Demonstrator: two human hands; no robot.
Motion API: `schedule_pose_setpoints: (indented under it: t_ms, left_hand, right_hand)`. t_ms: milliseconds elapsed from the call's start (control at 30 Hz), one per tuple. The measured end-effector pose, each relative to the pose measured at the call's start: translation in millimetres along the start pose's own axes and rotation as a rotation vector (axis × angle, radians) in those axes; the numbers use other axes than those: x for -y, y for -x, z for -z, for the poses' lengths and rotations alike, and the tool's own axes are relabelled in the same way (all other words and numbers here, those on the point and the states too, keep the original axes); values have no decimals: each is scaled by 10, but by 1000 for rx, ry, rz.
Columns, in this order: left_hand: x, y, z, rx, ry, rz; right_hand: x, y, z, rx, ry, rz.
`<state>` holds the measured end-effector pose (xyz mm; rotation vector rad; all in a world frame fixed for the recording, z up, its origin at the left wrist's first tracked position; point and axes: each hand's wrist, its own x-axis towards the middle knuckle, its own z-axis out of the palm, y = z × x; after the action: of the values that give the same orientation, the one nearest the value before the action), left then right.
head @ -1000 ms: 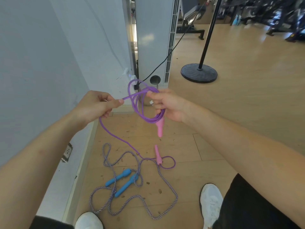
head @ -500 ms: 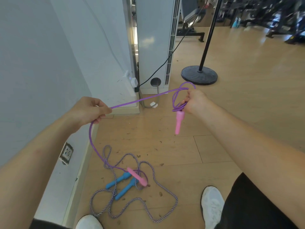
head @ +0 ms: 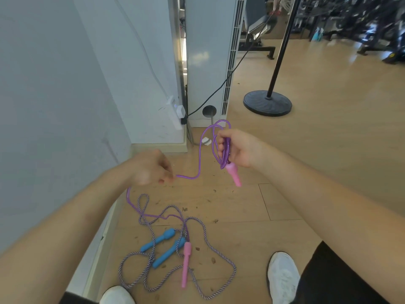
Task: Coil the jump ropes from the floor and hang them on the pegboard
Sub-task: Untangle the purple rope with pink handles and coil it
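Note:
My right hand (head: 238,149) grips a few coils of the purple jump rope (head: 205,139), with one pink handle (head: 233,176) hanging below the fist. From there the rope sags over to my left hand (head: 151,167), which pinches it, then drops to the floor. Its second pink handle (head: 185,263) lies on the wood floor. Under it lies a striped jump rope (head: 228,263) with two blue handles (head: 158,240), spread in loose loops. No pegboard is in view.
A grey wall (head: 54,106) runs along the left with a power strip (head: 175,110). A white floor-standing unit (head: 208,62) is ahead, and a black pole on a round base (head: 267,103) to its right. My white shoes (head: 282,277) flank the ropes.
My hands have come closer together, so the stretched span of purple rope now sags. The floor-end pink handle has slid nearer to my feet and lies more upright in view.

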<state>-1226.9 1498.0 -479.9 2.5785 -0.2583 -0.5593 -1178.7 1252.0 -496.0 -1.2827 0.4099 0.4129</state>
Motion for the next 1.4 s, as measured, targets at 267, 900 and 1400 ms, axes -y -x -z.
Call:
schedule_pose_setpoints:
  t_ms: [267, 900, 1400]
  left_hand:
    - [-300, 60, -25, 25, 301, -210]
    - [-101, -75, 48, -257, 458, -111]
    - [428, -170, 92, -154, 248, 210]
  right_hand:
    - [-203, 330, -233, 292, 256, 159]
    - [-163, 401, -154, 493, 319, 159]
    - [226, -15, 299, -237, -556, 56]
